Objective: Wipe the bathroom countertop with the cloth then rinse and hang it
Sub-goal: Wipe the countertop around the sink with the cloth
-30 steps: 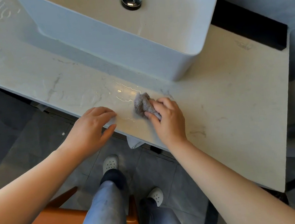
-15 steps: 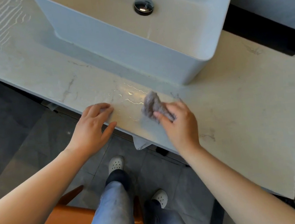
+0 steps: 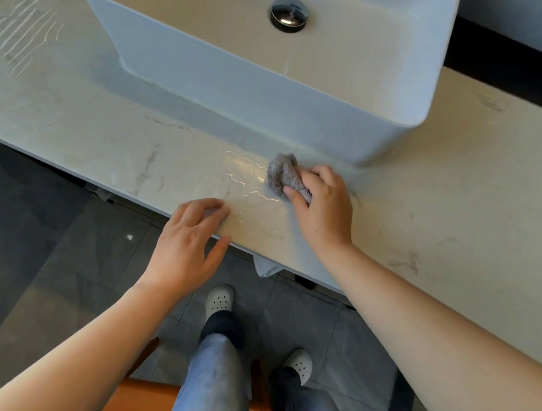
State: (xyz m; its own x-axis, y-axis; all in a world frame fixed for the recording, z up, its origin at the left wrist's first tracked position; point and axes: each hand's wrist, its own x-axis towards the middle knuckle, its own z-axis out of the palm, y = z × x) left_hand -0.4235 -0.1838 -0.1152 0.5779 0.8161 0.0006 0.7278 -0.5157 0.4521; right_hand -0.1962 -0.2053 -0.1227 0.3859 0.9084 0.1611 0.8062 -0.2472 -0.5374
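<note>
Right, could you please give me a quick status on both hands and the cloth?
Right hand grip shut on crumpled grey cloth, pressed on pale marble countertop. Left hand open, flat at counter edge. White basin just beyond.

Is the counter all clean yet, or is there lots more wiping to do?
Not yet. Wet streaks shine on the countertop next to the cloth, so that patch looks wiped. Right now the right hand presses the bunched cloth in front of the sink, while the left hand rests on the edge. The countertop's right side looks dry. Rinsing and hanging come later.
</note>
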